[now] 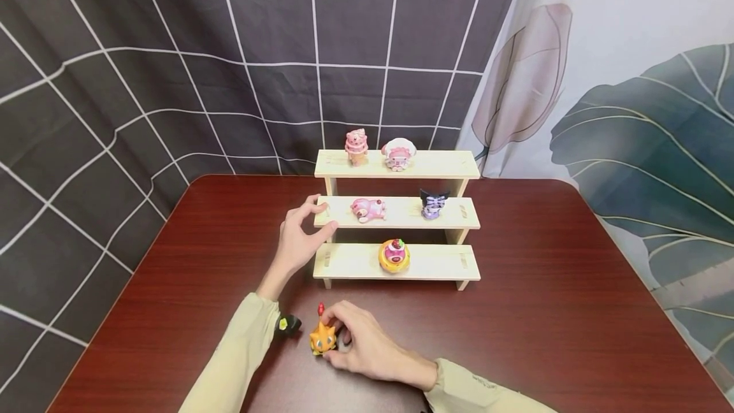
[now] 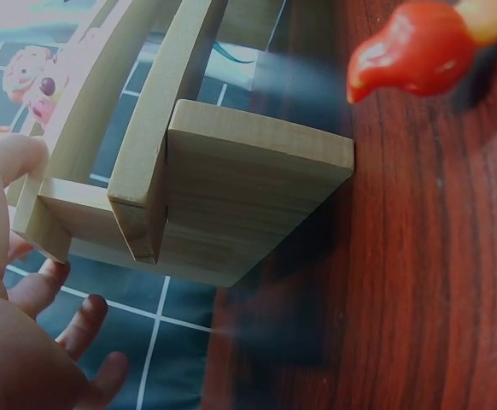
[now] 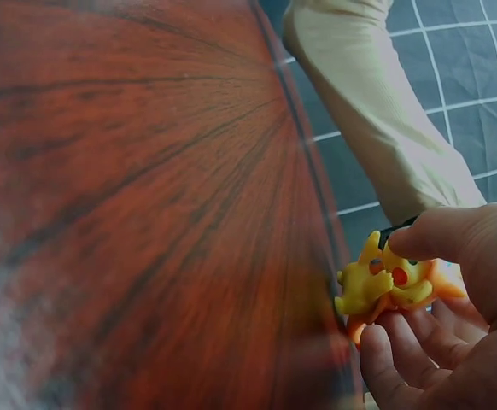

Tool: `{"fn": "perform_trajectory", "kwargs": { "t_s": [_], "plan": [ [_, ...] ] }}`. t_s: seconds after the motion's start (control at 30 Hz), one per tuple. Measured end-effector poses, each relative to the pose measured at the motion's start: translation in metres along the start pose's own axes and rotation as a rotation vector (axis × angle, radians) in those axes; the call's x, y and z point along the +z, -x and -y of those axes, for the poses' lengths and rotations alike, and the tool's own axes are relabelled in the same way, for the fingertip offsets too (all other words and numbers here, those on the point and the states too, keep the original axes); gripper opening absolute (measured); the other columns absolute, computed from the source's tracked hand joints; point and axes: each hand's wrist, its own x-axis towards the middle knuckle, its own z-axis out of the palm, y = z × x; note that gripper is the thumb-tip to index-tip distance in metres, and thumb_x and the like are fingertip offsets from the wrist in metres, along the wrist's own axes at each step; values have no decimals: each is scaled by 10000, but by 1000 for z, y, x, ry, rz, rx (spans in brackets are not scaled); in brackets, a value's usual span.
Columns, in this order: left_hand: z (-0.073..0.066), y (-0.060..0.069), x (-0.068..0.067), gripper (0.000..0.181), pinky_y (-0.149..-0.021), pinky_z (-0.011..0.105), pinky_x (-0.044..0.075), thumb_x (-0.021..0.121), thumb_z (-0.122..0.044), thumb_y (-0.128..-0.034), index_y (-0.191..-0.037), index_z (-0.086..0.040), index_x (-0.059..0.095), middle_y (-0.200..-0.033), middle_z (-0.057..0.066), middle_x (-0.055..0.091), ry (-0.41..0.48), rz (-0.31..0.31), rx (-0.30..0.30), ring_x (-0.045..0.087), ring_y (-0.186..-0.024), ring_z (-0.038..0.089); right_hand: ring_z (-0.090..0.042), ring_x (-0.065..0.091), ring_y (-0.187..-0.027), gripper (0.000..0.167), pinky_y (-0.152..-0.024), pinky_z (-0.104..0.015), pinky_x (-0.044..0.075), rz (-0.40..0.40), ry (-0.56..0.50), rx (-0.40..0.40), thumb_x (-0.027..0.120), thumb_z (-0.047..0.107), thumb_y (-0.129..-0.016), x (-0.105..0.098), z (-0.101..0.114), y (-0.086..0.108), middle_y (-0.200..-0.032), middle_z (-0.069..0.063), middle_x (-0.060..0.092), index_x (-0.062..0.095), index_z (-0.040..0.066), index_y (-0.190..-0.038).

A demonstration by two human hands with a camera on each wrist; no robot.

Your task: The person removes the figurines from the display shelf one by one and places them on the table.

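My left hand grips the left end of the middle step of a pale wooden display shelf. In the left wrist view its thumb and fingers lie about the board's end. My right hand holds a small orange figurine with pointed ears and a red-tipped tail, just in front of the shelf. The right wrist view shows a yellow figure on this toy, between thumb and fingers. The red tail tip looms large in the left wrist view.
The top step bears a pink ice-cream-cone figurine and a white-hooded figurine. On the middle step are a pink lying figurine and a purple-black one; a yellow round figurine sits below. A dark-red table supports the shelf.
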Motion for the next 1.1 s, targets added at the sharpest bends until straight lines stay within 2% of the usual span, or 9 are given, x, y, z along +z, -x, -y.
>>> {"fn": "perform_trajectory", "kwargs": {
  "t_s": [0.37,0.67,1.1],
  "plan": [
    [0,1,0,382,-972,521,343,810,-190,-841,-1197,-85,720,-1398,139,578,12,4,-4,496,-1174,334,-32,568,-904,469,-674,-139,472,24,30,18,855,-5,-708,3,3,-1,-998,8,585,567,84,-1068],
    [-2,0,-1,390,-968,514,347,811,-197,-841,-1203,-86,719,-1402,91,583,9,4,-7,497,-1162,321,-35,568,-902,454,-676,-138,472,19,44,42,863,21,-716,5,4,-2,-992,7,588,570,74,-1059],
    [-3,0,0,384,-962,517,344,813,-187,-837,-1193,-75,720,-1397,147,576,15,1,0,496,-1161,340,-35,570,-900,437,-680,-145,474,25,37,87,867,35,-729,6,6,-2,-987,15,588,575,77,-1051]
  ]
}}
